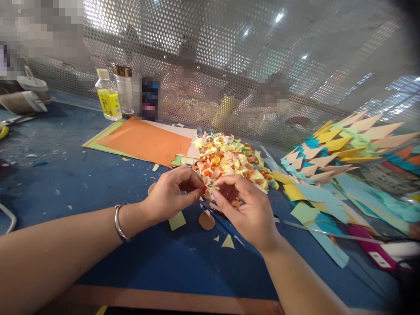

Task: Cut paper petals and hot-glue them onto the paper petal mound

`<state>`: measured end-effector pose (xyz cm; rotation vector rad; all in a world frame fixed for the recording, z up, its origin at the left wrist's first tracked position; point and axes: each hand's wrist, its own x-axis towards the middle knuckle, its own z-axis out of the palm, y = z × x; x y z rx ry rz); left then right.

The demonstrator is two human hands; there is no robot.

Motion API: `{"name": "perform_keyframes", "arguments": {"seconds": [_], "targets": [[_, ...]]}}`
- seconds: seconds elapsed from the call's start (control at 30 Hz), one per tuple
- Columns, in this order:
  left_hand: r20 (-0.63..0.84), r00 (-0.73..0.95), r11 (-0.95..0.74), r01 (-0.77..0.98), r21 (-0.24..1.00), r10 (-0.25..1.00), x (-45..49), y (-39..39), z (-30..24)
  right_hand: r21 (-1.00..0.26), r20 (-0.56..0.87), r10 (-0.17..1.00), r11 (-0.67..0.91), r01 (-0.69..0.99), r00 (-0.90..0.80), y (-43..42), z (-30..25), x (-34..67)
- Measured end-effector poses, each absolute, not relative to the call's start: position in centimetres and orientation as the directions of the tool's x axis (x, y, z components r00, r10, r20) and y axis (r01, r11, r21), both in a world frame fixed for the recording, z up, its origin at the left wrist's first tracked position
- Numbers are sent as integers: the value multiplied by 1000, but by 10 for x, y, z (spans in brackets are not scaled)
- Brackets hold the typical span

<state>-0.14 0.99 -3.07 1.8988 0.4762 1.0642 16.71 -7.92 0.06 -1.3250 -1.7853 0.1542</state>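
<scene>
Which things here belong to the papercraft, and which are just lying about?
Likely in the job:
small paper piece between left hand and right hand
curled paper heap
orange paper sheet

Probably just lying about:
yellow-labelled bottle
brown-capped bottle

Bright glare speckles the perforated screen (226, 57), while the right edge blurs and darkens.

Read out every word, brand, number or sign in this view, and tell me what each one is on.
No text can be read with certainty.
Bottle: dark characters on its yellow label, too small and blurred to quote.
Orange sheet: no print visible.
Purple power strip: no lettering that can be made out.
</scene>
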Motion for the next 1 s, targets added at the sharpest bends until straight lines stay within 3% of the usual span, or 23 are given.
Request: {"name": "perform_keyframes", "arguments": {"seconds": [1.0], "targets": [[534,574,-612,-71,788,620,-3,9,-29,-618,515,856,408,672,-45,-82,3,171]]}}
